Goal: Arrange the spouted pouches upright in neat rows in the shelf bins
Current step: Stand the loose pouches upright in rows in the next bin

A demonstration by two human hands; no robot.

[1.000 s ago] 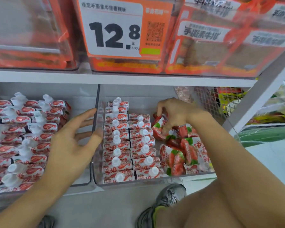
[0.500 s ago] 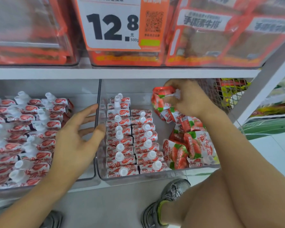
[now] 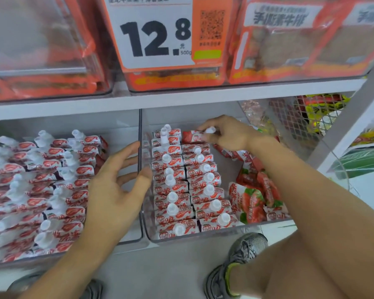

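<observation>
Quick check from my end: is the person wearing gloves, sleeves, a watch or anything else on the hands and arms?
No. The left hand and right hand are bare, with no gloves, rings or watch visible, and both forearms are uncovered with no sleeve in view.

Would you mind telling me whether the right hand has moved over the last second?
Yes. The right hand carried a strawberry spouted pouch from the loose pile to the back of the second row in the clear plastic bin.
</observation>
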